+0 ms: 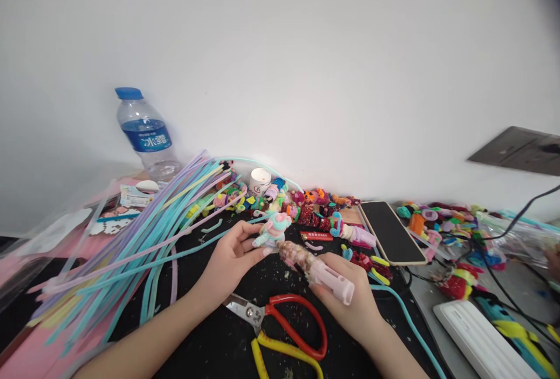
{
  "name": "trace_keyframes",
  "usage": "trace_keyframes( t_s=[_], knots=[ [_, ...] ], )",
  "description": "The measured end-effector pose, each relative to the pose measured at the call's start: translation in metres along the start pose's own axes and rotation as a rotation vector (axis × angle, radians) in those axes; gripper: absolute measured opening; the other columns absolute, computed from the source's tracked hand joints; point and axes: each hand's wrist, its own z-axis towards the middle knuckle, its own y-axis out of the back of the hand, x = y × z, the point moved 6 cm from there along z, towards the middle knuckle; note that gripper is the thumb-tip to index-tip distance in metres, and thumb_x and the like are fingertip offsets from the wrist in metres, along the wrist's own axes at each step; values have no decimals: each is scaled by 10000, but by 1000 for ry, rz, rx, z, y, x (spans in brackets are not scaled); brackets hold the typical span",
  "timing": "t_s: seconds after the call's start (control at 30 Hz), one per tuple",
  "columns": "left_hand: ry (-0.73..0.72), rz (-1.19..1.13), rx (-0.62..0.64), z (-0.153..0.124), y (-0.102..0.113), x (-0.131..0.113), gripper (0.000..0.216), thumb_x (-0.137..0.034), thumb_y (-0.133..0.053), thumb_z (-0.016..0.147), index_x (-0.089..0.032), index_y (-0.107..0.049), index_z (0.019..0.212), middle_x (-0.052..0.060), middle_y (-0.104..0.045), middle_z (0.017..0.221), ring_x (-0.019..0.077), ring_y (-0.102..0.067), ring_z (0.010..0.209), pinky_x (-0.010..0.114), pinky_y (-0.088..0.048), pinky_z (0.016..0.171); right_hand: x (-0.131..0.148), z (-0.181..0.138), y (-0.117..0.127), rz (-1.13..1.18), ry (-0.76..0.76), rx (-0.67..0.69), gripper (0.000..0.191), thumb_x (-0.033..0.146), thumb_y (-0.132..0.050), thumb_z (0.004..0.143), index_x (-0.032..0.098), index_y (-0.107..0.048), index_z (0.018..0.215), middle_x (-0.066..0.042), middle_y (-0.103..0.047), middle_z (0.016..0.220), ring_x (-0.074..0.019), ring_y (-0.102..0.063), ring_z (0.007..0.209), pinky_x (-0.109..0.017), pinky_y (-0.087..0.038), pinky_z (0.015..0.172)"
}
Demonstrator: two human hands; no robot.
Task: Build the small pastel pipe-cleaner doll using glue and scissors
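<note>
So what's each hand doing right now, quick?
Left hand: closed, holding the fuzzy pastel figure in its fingers.
Right hand: closed, holding the pale pink tool.

Clear plastic bottle with blue cap and label (146, 137): between nine and ten o'clock, before the white wall (280, 46);
Black-screened rectangular phone in pale case (391, 232): four o'clock;
Grey rectangular wall plate (511, 149): three o'clock;
White oblong ribbed block (481, 335): between four and five o'clock;
Thin black cable (518, 217): between three and four o'clock
</note>
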Motion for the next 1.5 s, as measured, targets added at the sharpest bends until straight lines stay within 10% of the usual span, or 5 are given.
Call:
trace_keyframes(
  t_s=[0.7,1.5],
  knots=[
    [49,-71,35,0,3,5,346,-196,-729,697,-193,-557,996,49,-670,1036,197,-624,964,338,-472,877,-9,1,1,132,-86,-5,246,220,-548,757,217,-356,603,58,-376,541,-96,-365,465,-216,-299,441],
    [149,-226,115,-3,-5,7,388,-218,-693,749,-254,-570,1115,33,-677,1103,188,-619,1010,279,-504,816,-25,-3,2,210,-135,-79,128,278,-577,787,162,-628,800,-28,-641,664,-187,-613,624,-258,-510,546]
  ],
)
